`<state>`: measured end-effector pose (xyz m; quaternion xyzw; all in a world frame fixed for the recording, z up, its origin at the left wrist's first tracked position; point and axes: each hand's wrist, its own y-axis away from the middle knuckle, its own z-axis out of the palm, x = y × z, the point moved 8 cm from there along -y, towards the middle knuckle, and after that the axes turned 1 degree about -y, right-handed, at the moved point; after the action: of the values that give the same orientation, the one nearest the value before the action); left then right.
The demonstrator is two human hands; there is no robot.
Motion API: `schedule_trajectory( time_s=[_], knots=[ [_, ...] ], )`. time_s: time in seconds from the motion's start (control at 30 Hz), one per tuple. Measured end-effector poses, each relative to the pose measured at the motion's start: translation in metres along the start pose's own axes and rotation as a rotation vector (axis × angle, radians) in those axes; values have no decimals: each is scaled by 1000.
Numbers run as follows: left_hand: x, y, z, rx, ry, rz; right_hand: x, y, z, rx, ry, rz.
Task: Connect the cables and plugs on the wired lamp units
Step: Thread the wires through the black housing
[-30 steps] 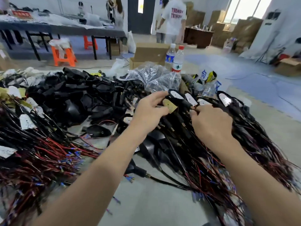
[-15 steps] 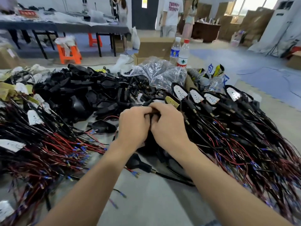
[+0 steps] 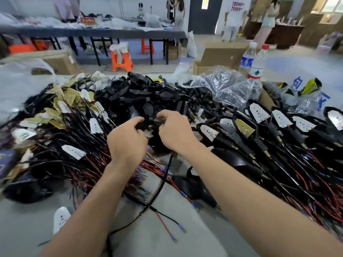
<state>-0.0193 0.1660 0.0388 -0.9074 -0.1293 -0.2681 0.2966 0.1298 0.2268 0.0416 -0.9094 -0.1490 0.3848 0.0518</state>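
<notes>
My left hand and my right hand meet over the middle of the table, fingers curled round a small black lamp unit held between them. A black cable hangs from it toward me and ends in red and black leads with blue terminals. A row of assembled lamp units with white boards lies to the right. Loose boards on wires are heaped at the left.
A pile of black housings lies behind my hands, with clear plastic bags and two water bottles at the back right. A loose white board lies on the grey table near the front left. People stand far behind.
My hands came together from the row at the right and moved left to the centre, lifting one unit whose cable now trails toward me. The view has swung left.
</notes>
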Motion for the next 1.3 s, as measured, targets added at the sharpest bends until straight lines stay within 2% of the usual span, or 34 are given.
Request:
schedule_trajectory(
  time_s=[0.13,0.23,0.3,0.4,0.47,0.53,0.63,0.7,0.73,0.8,0.87,0.93,1.0,1.13,1.2,1.3],
  knots=[
    [-29,-9,11,-142,-179,114,5,-26,28,-163,144,20],
    [-41,-6,24,-201,-358,157,13,-40,42,-279,332,43],
    [-43,-3,32,-217,-386,197,12,-45,44,-329,423,10],
    [-46,-1,33,-201,-381,199,5,-49,36,-297,460,-94],
    [-45,0,31,-185,-358,196,4,-50,26,-254,414,-95],
    [-37,3,21,-135,-230,202,2,-50,15,-186,299,-88],
    [-21,9,-7,50,111,219,-12,-41,-4,-44,55,-159],
    [-30,8,-14,52,432,21,-28,-27,-5,-62,-88,-261],
    [-37,6,-5,-49,680,-160,-35,-20,-3,-91,-145,-304],
    [-40,12,24,-376,1167,-495,-47,-8,1,-144,-219,-367],
    [-34,19,31,-602,1404,-615,-54,-1,5,-173,-221,-399],
    [-35,17,25,-666,1446,-567,-56,1,10,-183,-238,-393],
    [-42,11,17,-646,1425,-508,-53,-1,15,-171,-357,-341],
    [-55,0,1,-546,1447,-431,-30,-13,28,-75,-485,-92],
    [-62,-6,-8,-468,1467,-404,-20,-16,40,-93,-388,9],
    [-82,-13,-18,-304,1499,-472,-24,-17,69,-238,-111,28]
  ],
)
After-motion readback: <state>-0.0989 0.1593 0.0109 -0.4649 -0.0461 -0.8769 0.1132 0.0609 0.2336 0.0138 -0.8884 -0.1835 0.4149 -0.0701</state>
